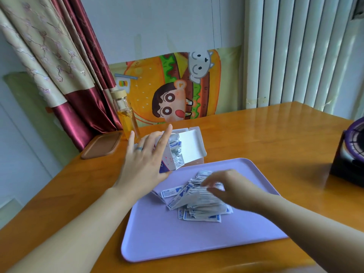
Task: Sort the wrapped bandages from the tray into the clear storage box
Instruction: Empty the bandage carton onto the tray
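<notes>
Tray (157, 233) at near table (275, 138) edge, most bandages (199, 209) heaped mid-tray: sorting looks early, bulk left. Right hand (226, 186) blurred over heap, fingers curled down onto it; cannot tell if it pinches any. Beyond, left hand (143, 164) spread flat, fingers straight, against tilted open carton (173, 154) holding some bandages. Clear box not made out for certain.

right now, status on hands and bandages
Left hand flat against open box, some bandages inside. Right hand blurred over pile on tray, grip unclear. Nothing blocking.
</notes>
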Motion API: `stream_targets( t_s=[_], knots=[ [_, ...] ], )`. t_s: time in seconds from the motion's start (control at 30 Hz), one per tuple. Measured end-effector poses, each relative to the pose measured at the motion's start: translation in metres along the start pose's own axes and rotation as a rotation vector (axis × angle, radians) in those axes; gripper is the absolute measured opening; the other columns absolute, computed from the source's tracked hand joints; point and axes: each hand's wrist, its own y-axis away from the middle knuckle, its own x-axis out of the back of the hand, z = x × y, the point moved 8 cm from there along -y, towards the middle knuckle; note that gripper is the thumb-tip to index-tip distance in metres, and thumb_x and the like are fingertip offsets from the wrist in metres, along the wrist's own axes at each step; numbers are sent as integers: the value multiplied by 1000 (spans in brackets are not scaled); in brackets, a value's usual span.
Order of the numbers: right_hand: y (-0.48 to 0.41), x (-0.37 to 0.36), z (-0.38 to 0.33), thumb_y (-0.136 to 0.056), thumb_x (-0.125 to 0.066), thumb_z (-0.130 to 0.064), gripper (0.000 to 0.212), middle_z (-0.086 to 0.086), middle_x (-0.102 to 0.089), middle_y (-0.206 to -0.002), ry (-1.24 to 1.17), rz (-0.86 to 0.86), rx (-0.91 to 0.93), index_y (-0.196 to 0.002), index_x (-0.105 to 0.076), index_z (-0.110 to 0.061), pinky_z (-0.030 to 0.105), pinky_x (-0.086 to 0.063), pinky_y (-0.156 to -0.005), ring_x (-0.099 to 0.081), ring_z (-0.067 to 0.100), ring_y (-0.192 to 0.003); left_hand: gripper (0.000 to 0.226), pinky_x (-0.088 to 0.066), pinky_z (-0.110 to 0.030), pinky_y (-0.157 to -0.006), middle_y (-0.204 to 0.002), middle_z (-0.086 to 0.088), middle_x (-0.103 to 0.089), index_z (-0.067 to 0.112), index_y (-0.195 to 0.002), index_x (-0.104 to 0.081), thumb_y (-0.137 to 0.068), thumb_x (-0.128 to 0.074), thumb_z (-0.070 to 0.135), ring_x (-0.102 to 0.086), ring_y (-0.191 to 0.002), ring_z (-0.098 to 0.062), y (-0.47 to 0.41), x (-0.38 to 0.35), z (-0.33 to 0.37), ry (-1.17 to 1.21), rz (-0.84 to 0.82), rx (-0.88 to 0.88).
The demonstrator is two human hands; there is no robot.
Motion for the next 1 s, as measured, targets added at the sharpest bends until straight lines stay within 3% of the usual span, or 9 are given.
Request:
stream_targets(
  t_s=[0.07,0.13,0.27,0.43,0.53,0.7,0.83,0.93,1.0],
  knots=[
    [0,37,-16,-87,-63,-19,16,-16,-63,-94,-89,286,88,-102,-68,-22,24,-48,-78,-58,0,-85,121,-27,-61,-107,-128,-7,-49,12,-149,-12,-58,-80,53,-47,-117,-24,0,2,4,39,15,-14],
    [0,58,-35,-84,-67,-19,26,-12,-57,-103,-88,413,205,-109,-63,-20,19,-44,-78,-52,0,-92,123,-24,-61,-108,-131,-6,-43,12,-149,-7,-59,-80,52,-41,-120,-23,-1,6,11,81,31,-53],
    [-7,56,-56,-81,-67,-21,46,-1,-48,-127,159,389,341,-125,-51,-21,31,-45,-85,-50,21,-109,113,-20,-58,-111,-133,-4,-36,12,-149,-3,-66,-62,61,-45,-118,-23,-2,15,29,147,44,-152],
    [-8,61,-58,-78,-72,-23,35,3,-58,-115,344,486,408,-112,-62,-19,34,-45,-75,-57,22,-94,125,-10,-50,-113,-135,-8,-46,16,-150,4,-62,-73,56,-38,-123,-19,-3,17,34,238,-1,-176],
    [-5,66,-62,-81,-64,-32,32,0,-63,-103,410,575,464,-110,-59,-20,31,-39,-78,-57,21,-88,118,-9,-49,-113,-137,-10,-45,16,-150,5,-65,-67,57,-37,-125,-21,-3,21,35,280,-14,-182],
    [-10,55,-66,-89,-46,-32,33,1,-58,-125,545,489,523,-122,-48,-24,41,-40,-95,-55,22,-107,106,-9,-47,-114,-138,-4,-33,19,-149,1,-70,-60,54,-35,-127,-22,-9,29,38,336,34,-217],
    [-15,47,-67,-88,-43,-24,30,-1,-66,-105,600,437,540,-113,-59,-21,44,-37,-99,-63,23,-99,122,-18,-55,-114,-137,-8,-46,20,-151,2,-64,-76,52,-41,-126,-22,-9,27,47,301,5,-273],
    [-23,38,-64,-87,-42,-20,30,4,-66,-95,538,345,552,-108,-63,-15,43,-29,-106,-65,28,-89,107,-18,-54,-114,-134,-2,-44,20,-150,-2,-69,-65,53,-48,-122,-23,-8,29,53,333,-1,-292],
    [-26,34,-60,-89,-43,-17,30,8,-66,-100,488,281,566,-113,-62,-14,44,-26,-109,-64,31,-94,105,-18,-53,-114,-132,-1,-40,20,-149,-3,-69,-63,51,-49,-121,-23,-7,30,54,310,5,-316]
  ],
)
